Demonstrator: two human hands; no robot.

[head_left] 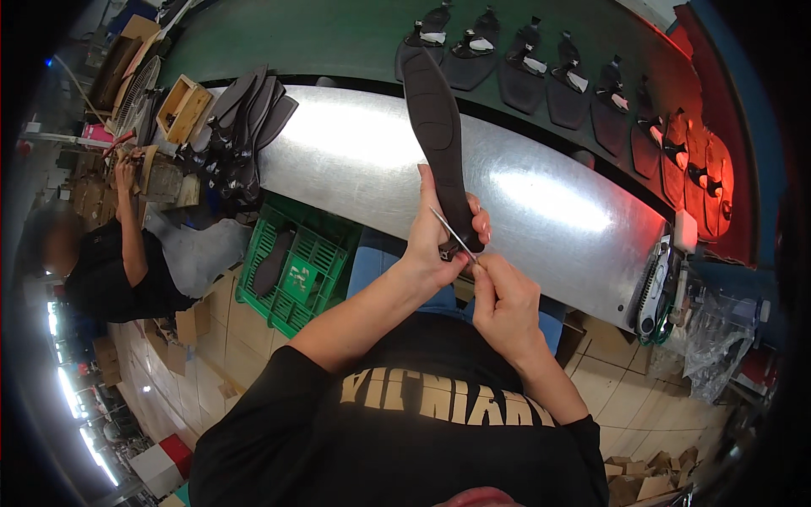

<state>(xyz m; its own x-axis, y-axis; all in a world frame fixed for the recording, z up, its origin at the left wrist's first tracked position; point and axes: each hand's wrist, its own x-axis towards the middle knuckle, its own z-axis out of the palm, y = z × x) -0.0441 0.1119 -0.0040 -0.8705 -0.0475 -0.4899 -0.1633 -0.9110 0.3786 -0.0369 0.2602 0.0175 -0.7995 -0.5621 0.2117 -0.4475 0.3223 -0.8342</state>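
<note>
While I watch from the head view, my left hand [435, 241] is wrapped around the lower end of a long black shoe sole [439, 144], fingers curled over its right edge, thumb side on the left. Sole stands nearly upright, tip tilted a bit left, held up in front of the curved metal table [549, 203], above my lap. My right hand [505, 300] sits just below and right of the left, closed in a pinch on a thin metal tool [452, 232]; its shaft runs up-left across the left hand and the heel of the sole. Cannot tell what kind of tool tip it has, too small.

Behind the table, a green conveyor belt [338, 38] carries a row of dark soles with straps [524, 72], the far right ones lit red. A stack of black soles [245, 127] lies on the left end of the table, next to a wooden box [184, 106]. A green plastic crate [296, 270] sits on the tiled floor below, left of my knees. Another person [127, 270] in black works at far left, one hand raised. A white and black tool [657, 287] hangs at the table's right edge.
</note>
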